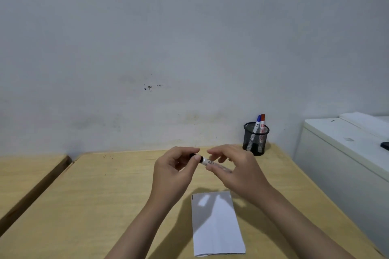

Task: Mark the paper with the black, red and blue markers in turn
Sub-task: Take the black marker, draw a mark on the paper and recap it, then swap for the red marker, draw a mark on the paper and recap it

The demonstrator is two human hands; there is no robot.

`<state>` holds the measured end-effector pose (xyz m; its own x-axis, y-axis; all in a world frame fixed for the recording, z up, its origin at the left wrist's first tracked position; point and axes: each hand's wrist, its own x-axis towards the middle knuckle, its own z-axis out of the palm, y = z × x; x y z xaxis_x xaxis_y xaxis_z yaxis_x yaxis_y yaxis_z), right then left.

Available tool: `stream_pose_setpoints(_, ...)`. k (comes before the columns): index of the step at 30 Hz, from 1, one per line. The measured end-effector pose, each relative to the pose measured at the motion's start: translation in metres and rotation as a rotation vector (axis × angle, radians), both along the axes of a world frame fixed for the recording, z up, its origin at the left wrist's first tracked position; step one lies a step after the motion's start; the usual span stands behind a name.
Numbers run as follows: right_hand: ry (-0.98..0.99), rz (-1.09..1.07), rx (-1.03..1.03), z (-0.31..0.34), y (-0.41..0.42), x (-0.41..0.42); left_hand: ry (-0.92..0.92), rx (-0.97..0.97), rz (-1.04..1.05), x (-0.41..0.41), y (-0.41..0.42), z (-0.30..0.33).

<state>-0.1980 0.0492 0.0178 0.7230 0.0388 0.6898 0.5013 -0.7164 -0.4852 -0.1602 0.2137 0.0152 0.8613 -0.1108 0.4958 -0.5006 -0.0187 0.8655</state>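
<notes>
Both of my hands hold the black marker (207, 161) level above the wooden table. My left hand (175, 171) pinches its black cap end. My right hand (236, 169) grips the white barrel, slightly blurred. A white sheet of paper (216, 225) lies flat on the table just below my hands, with a small dark mark at its top left corner. The blue marker (257, 124) and the red marker (262, 123) stand in a black mesh pen cup (255, 140) at the back right of the table.
The table (109, 195) meets a pale wall at the back. A second wooden table (27, 172) stands to the left across a narrow gap. A white cabinet (341, 153) stands to the right, with a dark object (385, 145) on top.
</notes>
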Motion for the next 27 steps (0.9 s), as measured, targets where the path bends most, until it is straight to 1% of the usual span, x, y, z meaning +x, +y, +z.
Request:
stream_pose_setpoints(4,-0.041,0.001,-0.116,0.0,-0.031,-0.001,0.031,-0.01,-0.077,0.007,-0.03,0.001)
stream_pose_setpoints(7,-0.03,-0.03,-0.109,0.006,-0.065,0.003,0.032,-0.001,-0.116,0.018,-0.062,0.004)
stream_pose_setpoints(11,-0.097,-0.09,0.058,0.029,-0.122,0.018,-0.047,0.14,-0.128,0.047,-0.108,0.009)
stream_pose_setpoints(15,-0.231,-0.275,0.288,0.052,-0.174,0.05,-0.069,0.34,-0.058,0.094,-0.156,-0.001)
stream_pose_setpoints(18,-0.284,-0.38,0.362,0.052,-0.201,0.084,-0.063,0.465,-0.037,0.123,-0.188,-0.012)
stream_pose_setpoints(20,-0.242,-0.409,0.365,0.042,-0.211,0.106,-0.08,0.531,-0.048,0.134,-0.205,-0.019)
stream_pose_setpoints(23,-0.094,-0.448,0.288,0.018,-0.221,0.13,-0.145,0.595,-0.075,0.144,-0.222,-0.03)
stream_pose_setpoints(27,0.154,-0.474,0.208,-0.008,-0.228,0.15,-0.159,0.564,-0.023,0.15,-0.233,-0.039)
